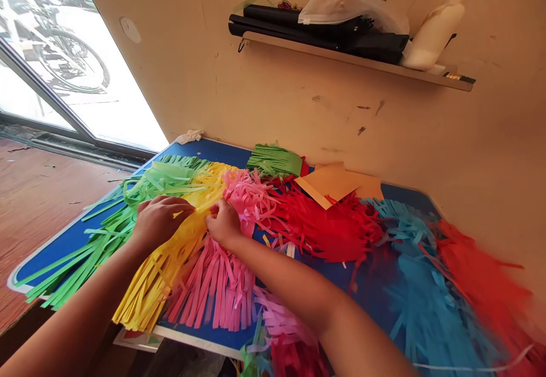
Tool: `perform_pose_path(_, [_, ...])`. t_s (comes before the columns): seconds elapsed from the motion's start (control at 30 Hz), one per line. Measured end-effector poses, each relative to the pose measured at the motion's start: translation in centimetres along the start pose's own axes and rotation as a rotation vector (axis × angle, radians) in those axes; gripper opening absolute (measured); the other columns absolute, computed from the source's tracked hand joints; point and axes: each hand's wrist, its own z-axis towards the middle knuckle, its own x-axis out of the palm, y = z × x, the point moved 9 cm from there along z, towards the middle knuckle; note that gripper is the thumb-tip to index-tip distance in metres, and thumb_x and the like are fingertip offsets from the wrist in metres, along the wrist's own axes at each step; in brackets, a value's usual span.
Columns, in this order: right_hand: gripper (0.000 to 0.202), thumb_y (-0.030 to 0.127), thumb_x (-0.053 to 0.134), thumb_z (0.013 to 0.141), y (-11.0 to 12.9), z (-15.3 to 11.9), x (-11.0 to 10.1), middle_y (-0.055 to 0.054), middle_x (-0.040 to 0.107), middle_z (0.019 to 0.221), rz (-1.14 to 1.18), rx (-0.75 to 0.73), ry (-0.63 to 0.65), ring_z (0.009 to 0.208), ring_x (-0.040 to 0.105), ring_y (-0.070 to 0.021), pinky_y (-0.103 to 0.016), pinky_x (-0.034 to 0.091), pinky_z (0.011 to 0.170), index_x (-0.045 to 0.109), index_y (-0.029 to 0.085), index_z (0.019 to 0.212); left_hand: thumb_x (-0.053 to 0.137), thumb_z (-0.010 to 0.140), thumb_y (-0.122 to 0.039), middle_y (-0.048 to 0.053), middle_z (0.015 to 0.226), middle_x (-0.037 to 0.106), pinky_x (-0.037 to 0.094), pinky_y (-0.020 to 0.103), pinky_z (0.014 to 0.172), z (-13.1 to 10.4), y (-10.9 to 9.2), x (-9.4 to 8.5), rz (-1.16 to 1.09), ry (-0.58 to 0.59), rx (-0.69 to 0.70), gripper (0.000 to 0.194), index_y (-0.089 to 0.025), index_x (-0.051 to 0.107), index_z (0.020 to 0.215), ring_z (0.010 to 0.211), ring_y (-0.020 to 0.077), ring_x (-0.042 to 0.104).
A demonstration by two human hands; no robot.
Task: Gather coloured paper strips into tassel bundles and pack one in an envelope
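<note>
Hands meet at centre-left of the frame on the blue worktop (pixel 55 246). The left hand (pixel 160 218) lies flat, fingers together, pressing the top band of the yellow fringed paper sheet (pixel 170 257), whose cut strips run toward the lower left. The right hand (pixel 224 223) is just beside it, fingers curled and pinching the seam where the yellow meets the pink fringed paper sheet (pixel 217 286). Both sheets lie directly under the fingers. Green fringed paper (pixel 106 229) lies left, red fringed paper (pixel 324 223) right.
</note>
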Motion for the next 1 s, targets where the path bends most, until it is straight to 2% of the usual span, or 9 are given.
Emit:
perform_pose_path(0.1, [0.018, 0.011, 0.063, 0.075, 1.6, -0.5, 0.2, -0.004, 0.068, 0.102, -0.142, -0.128, 0.061, 0.097, 0.062, -0.0177, -0.028, 0.046, 0.088, 0.068, 0.02, 0.09, 0.049, 0.088, -0.041, 0.006, 0.106, 0.075, 0.037, 0.039, 0.084, -0.5, 0.6, 0.0, -0.008, -0.019, -0.039, 0.032, -0.029, 0.078, 0.093, 0.103, 0.0267, 0.063])
perform_pose_path(0.2, [0.014, 0.016, 0.064, 0.076, 1.9, -0.8, 1.1, -0.004, 0.07, 0.096, -0.251, -0.147, 0.149, 0.088, 0.065, -0.0197, -0.028, 0.049, 0.079, 0.072, 0.02, 0.087, 0.051, 0.088, -0.041, 0.005, 0.106, 0.074, 0.039, 0.034, 0.082, -0.7, 0.7, -0.1, -0.028, -0.025, -0.057, 0.03, -0.028, 0.077, 0.095, 0.1, 0.0229, 0.064])
perform_pose_path(0.33, [0.021, 0.017, 0.061, 0.079, 2.2, -0.9, 0.8, -0.003, 0.071, 0.099, -0.213, -0.146, 0.087, 0.092, 0.065, -0.0178, -0.025, 0.048, 0.081, 0.073, 0.02, 0.096, 0.051, 0.088, -0.042, 0.004, 0.106, 0.074, 0.04, 0.031, 0.077, -0.7, 0.6, -0.5, -0.045, -0.04, -0.065, 0.03, -0.029, 0.077, 0.093, 0.096, 0.0215, 0.065])
perform_pose_path(0.43, [0.025, 0.014, 0.061, 0.079, 2.3, -0.9, 0.6, -0.002, 0.072, 0.099, -0.129, -0.148, 0.054, 0.093, 0.065, -0.0164, -0.024, 0.047, 0.083, 0.073, 0.021, 0.1, 0.048, 0.088, -0.044, 0.004, 0.105, 0.074, 0.041, 0.029, 0.072, -0.8, 0.4, -0.6, -0.07, -0.045, -0.054, 0.033, -0.029, 0.077, 0.093, 0.085, 0.0187, 0.066])
perform_pose_path(0.6, [0.008, 0.025, 0.07, 0.077, 1.1, -0.1, 1.3, -0.003, 0.071, 0.084, -0.062, -0.096, 0.082, 0.081, 0.064, -0.0187, -0.026, 0.047, 0.074, 0.074, 0.019, 0.074, 0.045, 0.088, -0.048, 0.004, 0.104, 0.073, 0.044, 0.028, 0.07, -1.0, 0.2, -0.7, -0.099, -0.063, -0.038, 0.038, -0.028, 0.077, 0.093, 0.073, 0.016, 0.065])
perform_pose_path(0.67, [0.012, 0.027, 0.072, 0.076, 0.4, 0.3, 1.7, -0.001, 0.069, 0.079, -0.003, -0.071, 0.084, 0.079, 0.063, -0.018, -0.025, 0.046, 0.072, 0.072, 0.019, 0.066, 0.044, 0.089, -0.048, 0.006, 0.104, 0.073, 0.044, 0.031, 0.074, -1.3, -0.2, -1.0, -0.089, -0.087, -0.038, 0.04, -0.027, 0.077, 0.095, 0.078, 0.0185, 0.066])
perform_pose_path(0.8, [0.022, 0.037, 0.072, 0.077, -1.5, 0.9, 2.9, 0.003, 0.063, 0.063, 0.157, 0.046, 0.099, 0.062, 0.059, -0.0136, -0.022, 0.043, 0.058, 0.07, 0.018, 0.065, 0.038, 0.092, -0.047, 0.013, 0.11, 0.071, 0.039, 0.044, 0.088, -2.0, -1.2, -2.5, -0.018, -0.181, -0.064, 0.046, -0.023, 0.075, 0.102, 0.101, 0.0309, 0.063])
perform_pose_path(0.9, [0.03, 0.045, 0.076, 0.072, -2.5, 1.0, 3.4, 0.005, 0.058, 0.058, 0.259, 0.119, 0.089, 0.053, 0.052, -0.0101, -0.02, 0.039, 0.051, 0.068, 0.016, 0.067, 0.043, 0.09, -0.046, 0.011, 0.108, 0.072, 0.037, 0.045, 0.091, -2.1, -2.2, -2.6, -0.012, -0.157, -0.021, 0.04, -0.026, 0.075, 0.1, 0.103, 0.0306, 0.063])
perform_pose_path(1.0, [0.037, 0.048, 0.081, 0.062, -2.8, 0.7, 3.3, 0.007, 0.055, 0.056, 0.34, 0.147, 0.075, 0.05, 0.046, -0.0076, -0.018, 0.036, 0.049, 0.064, 0.015, 0.064, 0.047, 0.087, -0.045, 0.009, 0.107, 0.073, 0.04, 0.042, 0.088, -1.6, -2.3, -1.8, -0.04, -0.096, 0.013, 0.036, -0.027, 0.075, 0.098, 0.102, 0.0298, 0.064])
